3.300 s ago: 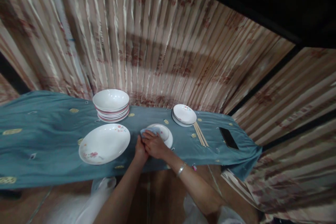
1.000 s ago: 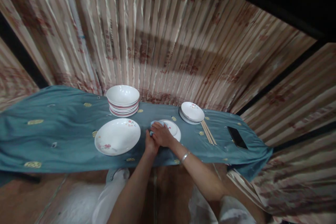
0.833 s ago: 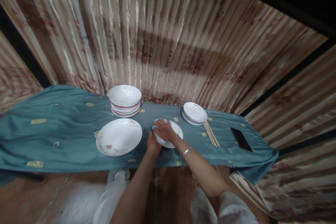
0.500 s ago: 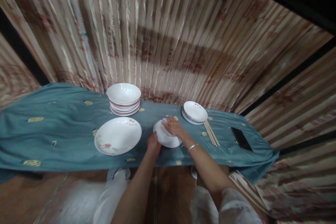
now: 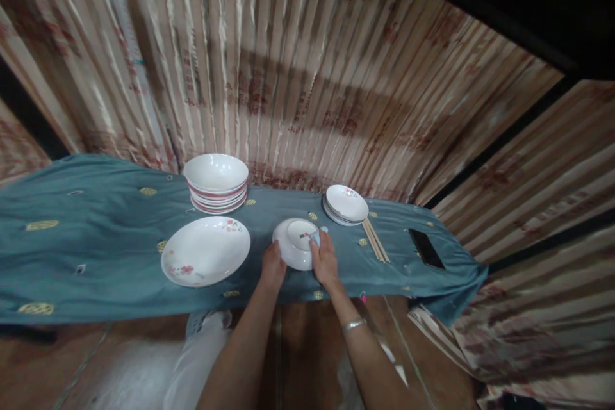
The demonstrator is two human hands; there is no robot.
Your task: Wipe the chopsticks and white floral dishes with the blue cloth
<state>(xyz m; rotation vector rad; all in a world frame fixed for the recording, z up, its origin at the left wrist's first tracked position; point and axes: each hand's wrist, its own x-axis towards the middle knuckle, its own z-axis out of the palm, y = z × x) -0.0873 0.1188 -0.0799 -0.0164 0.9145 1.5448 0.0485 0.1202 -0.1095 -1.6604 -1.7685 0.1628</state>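
A white bowl [image 5: 289,250] is turned over, its round foot and a small dark mark facing up. My left hand [image 5: 273,264] grips the bowl's near left edge, fingers closed, the fingertips partly hidden. At the bowl's right side, my right hand [image 5: 326,259] is closed on a small light blue cloth [image 5: 315,236], which lies against the bowl's underside. Most of the cloth is hidden by the fingers. To the left rests a large oval white plate [image 5: 206,251] with pink flowers.
White bowls with red rims [image 5: 216,176] are stacked at the back left. Several small flowered plates [image 5: 346,205] are piled at the back right, with wooden chopsticks [image 5: 375,240] beside them. A black phone [image 5: 426,248] lies farther right on the green tablecloth [image 5: 115,237]. A curtain [image 5: 288,77] hangs behind.
My right hand has moved from across the top of the bowl to its right side with the cloth. The bowl's base is now uncovered and tilted toward me. The view has shifted slightly right.
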